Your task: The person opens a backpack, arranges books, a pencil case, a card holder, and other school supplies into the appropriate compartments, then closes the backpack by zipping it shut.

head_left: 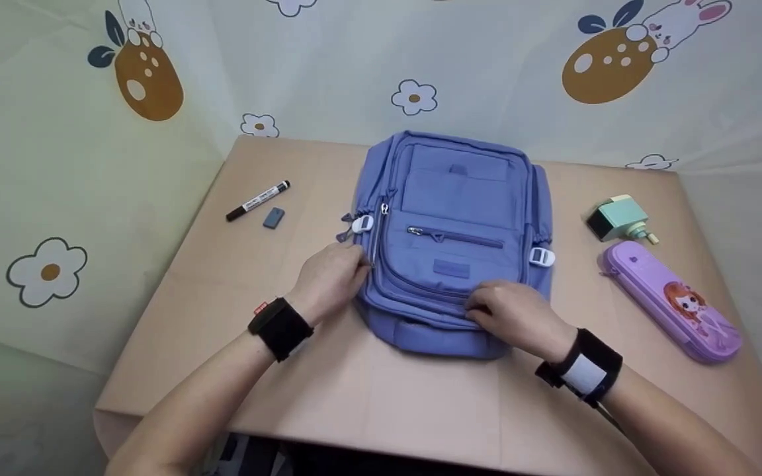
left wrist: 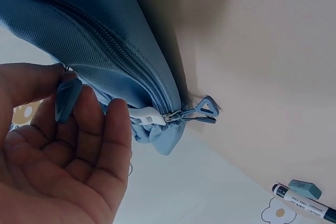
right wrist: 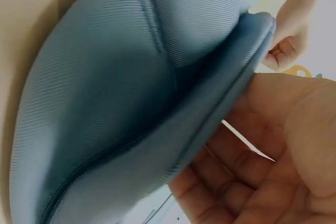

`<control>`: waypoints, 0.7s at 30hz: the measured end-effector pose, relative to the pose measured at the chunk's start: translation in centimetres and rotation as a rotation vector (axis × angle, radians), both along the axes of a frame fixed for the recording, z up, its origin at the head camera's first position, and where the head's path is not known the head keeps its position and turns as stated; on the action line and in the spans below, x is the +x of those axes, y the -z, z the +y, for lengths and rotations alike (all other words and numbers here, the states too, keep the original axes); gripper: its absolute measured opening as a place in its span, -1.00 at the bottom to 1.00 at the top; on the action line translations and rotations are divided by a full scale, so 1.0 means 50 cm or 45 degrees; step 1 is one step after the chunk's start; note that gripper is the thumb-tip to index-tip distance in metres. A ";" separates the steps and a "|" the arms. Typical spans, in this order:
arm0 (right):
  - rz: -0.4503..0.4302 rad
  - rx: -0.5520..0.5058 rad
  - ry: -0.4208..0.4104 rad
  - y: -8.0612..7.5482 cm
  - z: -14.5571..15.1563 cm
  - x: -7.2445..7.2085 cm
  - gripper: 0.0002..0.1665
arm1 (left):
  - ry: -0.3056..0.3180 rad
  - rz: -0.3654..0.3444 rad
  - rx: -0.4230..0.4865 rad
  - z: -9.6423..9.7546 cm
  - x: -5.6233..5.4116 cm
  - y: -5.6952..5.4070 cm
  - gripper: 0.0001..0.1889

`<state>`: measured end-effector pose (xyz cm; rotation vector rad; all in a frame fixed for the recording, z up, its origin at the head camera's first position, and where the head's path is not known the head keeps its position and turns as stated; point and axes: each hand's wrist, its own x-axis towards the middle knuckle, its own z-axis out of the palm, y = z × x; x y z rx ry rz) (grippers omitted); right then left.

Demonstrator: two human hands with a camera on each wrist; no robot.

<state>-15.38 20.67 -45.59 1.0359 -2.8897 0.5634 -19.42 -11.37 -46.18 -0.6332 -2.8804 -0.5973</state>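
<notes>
A blue backpack (head_left: 460, 192) lies front side up on the table, its bottom nearest me. My left hand (head_left: 329, 279) is at its left edge. In the left wrist view, the thumb and forefinger pinch a blue zipper pull (left wrist: 68, 98). My right hand (head_left: 520, 318) pinches the fabric along the lower right front edge. Close up, the right wrist view shows that front layer (right wrist: 210, 114) lifted off the bottom panel (right wrist: 89, 77), with a fold between them. Two more zipper pulls (left wrist: 205, 109) dangle by a white side buckle (left wrist: 147, 115).
A marker (head_left: 258, 200) and a small grey-blue block (head_left: 274, 218) lie left of the backpack. To the right are a mint-green device with a crank (head_left: 622, 217) and a purple pencil case (head_left: 669, 301). Patterned cloth (head_left: 487, 86) hangs behind the table (head_left: 434, 403).
</notes>
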 end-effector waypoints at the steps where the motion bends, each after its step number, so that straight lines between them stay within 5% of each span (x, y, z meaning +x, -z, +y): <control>1: 0.024 0.009 -0.002 0.002 -0.001 0.001 -0.95 | -0.001 -0.003 -0.006 0.001 0.001 -0.001 -0.95; 7: 0.161 0.060 0.029 0.013 -0.005 0.008 -0.97 | 0.008 0.016 -0.063 0.007 0.010 -0.010 -0.92; 21: 0.150 0.026 0.088 0.016 -0.005 0.011 -0.97 | 0.082 0.028 -0.126 0.040 0.072 -0.032 -0.81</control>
